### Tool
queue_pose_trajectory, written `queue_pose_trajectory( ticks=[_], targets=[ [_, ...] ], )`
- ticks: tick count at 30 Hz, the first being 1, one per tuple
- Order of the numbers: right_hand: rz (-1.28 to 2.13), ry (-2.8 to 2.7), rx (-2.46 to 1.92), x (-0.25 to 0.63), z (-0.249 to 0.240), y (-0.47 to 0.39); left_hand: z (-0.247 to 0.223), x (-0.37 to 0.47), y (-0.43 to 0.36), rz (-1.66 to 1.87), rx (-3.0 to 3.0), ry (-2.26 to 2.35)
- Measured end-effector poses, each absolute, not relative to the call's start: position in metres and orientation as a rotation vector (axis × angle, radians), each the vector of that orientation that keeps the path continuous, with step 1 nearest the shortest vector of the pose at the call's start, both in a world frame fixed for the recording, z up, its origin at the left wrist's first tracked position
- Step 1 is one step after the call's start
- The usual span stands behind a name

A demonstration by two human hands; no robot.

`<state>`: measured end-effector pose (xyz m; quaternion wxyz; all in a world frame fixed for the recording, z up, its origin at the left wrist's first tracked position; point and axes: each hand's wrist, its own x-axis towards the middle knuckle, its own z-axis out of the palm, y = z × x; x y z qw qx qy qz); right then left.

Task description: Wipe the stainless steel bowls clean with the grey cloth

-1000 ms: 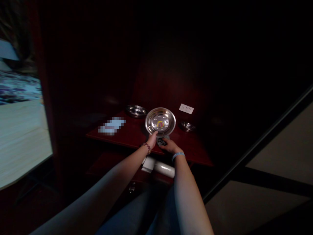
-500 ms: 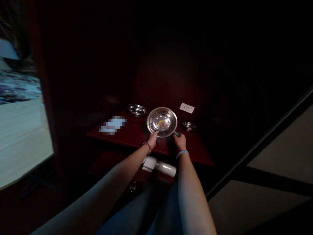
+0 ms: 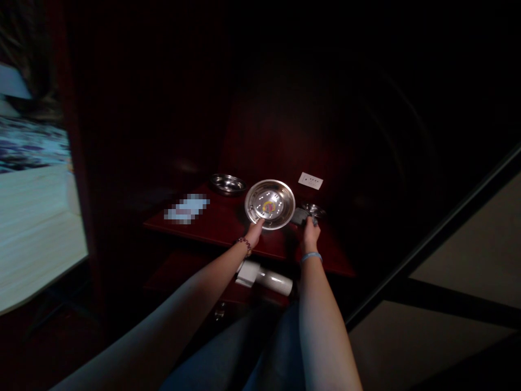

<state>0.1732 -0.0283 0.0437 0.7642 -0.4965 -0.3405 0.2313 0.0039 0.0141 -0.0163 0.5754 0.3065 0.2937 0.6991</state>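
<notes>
A round steel basin (image 3: 270, 203) with a yellow and red label faces me, tilted up over the dark red shelf. My left hand (image 3: 255, 231) grips its lower rim, thumb on the inside. My right hand (image 3: 311, 229), just right of the basin, is closed on a grey cloth (image 3: 300, 216). Part of the cloth hangs between that hand and the basin's right edge. Behind my right hand sits a small metal bowl (image 3: 312, 208), partly hidden. A larger metal bowl (image 3: 228, 184) rests at the back left of the shelf.
The dark red shelf (image 3: 191, 232) carries a pixelated white item (image 3: 187, 209) at its left. A white socket plate (image 3: 311, 181) is on the back wall. Below the shelf lies a white cylindrical object (image 3: 274, 281). A pale wooden tabletop (image 3: 40, 228) stands far left.
My right hand has moved right, away from the basin's rim, and more of the grey cloth shows. My left hand and the basin are almost unmoved.
</notes>
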Motion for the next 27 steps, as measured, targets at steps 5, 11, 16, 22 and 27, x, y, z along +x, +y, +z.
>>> queue_pose_trajectory(
  ticks=[5,11,16,22,27],
  targets=[
    [0.462,-0.702,-1.123,0.172,0.044,-0.026,-0.016,0.004,0.011,1.621,0.759,0.694],
    [0.521,-0.714,-1.118,0.17,0.049,-0.03,-0.018,0.004,0.012,1.623,0.767,0.737],
    [0.497,-0.735,-1.133,0.169,0.052,-0.034,-0.017,0.004,0.012,1.624,0.774,0.727],
    [0.382,-0.726,-1.153,0.167,0.056,-0.04,-0.016,0.004,0.01,1.643,0.738,0.709],
    [0.315,-0.738,-1.189,0.169,0.058,-0.044,-0.014,0.003,0.008,1.637,0.718,0.72]
  ],
)
